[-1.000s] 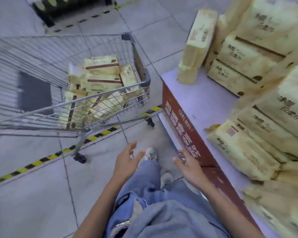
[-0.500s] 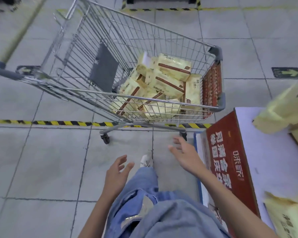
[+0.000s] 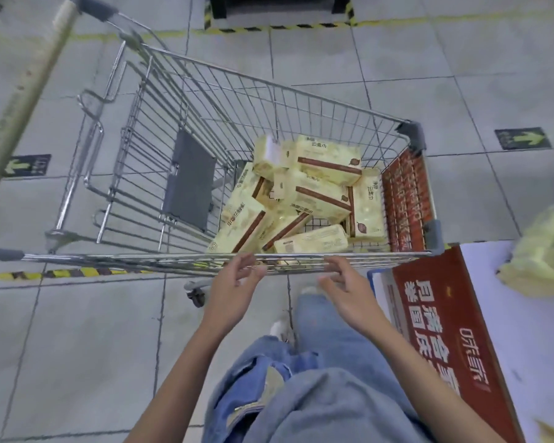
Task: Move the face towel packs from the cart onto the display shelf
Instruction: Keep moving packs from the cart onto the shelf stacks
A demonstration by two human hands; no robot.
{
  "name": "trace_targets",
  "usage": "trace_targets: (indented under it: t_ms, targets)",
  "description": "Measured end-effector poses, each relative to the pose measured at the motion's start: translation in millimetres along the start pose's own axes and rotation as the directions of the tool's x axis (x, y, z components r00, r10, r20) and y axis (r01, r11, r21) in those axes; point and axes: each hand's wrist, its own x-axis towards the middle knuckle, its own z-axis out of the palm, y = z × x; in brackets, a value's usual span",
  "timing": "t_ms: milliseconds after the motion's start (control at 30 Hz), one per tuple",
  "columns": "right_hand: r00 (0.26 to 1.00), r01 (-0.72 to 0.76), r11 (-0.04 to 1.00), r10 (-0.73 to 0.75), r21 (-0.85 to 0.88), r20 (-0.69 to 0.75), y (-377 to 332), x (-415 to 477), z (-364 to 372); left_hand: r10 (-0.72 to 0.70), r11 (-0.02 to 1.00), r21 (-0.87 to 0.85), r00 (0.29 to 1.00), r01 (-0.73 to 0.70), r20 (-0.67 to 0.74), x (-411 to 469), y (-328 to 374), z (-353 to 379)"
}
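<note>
The face towel packs lie heaped in the cart, at the end by its red end panel, away from the grey flap. At the cart's near rim the left hand and right hand hover, each grip loosely spread, holding nothing. The display shelf stands just beside that end's near corner. Tiled floor lies open below the cart's handle end.
</note>
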Motion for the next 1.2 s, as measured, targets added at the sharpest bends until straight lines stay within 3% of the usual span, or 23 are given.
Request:
trace_targets:
  t_ms: [133,300,533,700,933,1067,1200]
  targets:
    - [0.998,0.053,0.998,-0.051,0.029,-0.040,-16.1,36.4,-5.9,-0.015,0.996,-0.088,1.000,0.014,-0.004,37.5,23.2,-3.8]
    - [0.997,0.077,0.996,-0.077,-0.037,0.015,-42.4,104.7,-18.1,-0.057,0.993,-0.103,0.998,0.053,-0.040,92.1,44.0,-15.6]
    - [0.995,0.013,0.971,0.011,-0.239,0.097,-40.9,221.1,-25.6,-0.271,0.942,0.193,0.961,0.276,-0.052,187.2,25.1,-12.4]
    - [0.981,-0.021,0.898,0.103,-0.439,0.164,-8.2,289.2,-20.0,-0.362,0.855,0.394,0.932,0.338,-0.015,236.7,-22.8,3.8]
    - [0.964,0.020,0.813,0.139,-0.582,0.226,34.5,332.3,-5.4,-0.340,0.820,0.486,0.940,0.302,-0.011,261.6,-73.9,23.5]
    - [0.979,0.031,0.785,0.100,-0.619,0.176,47.8,355.5,-0.1,-0.315,0.763,0.595,0.949,0.253,0.000,275.1,-93.9,31.3]
    - [0.978,0.085,0.772,0.056,-0.629,0.200,59.4,370.4,-1.9,-0.268,0.768,0.606,0.964,0.208,0.008,290.5,-102.3,33.4]
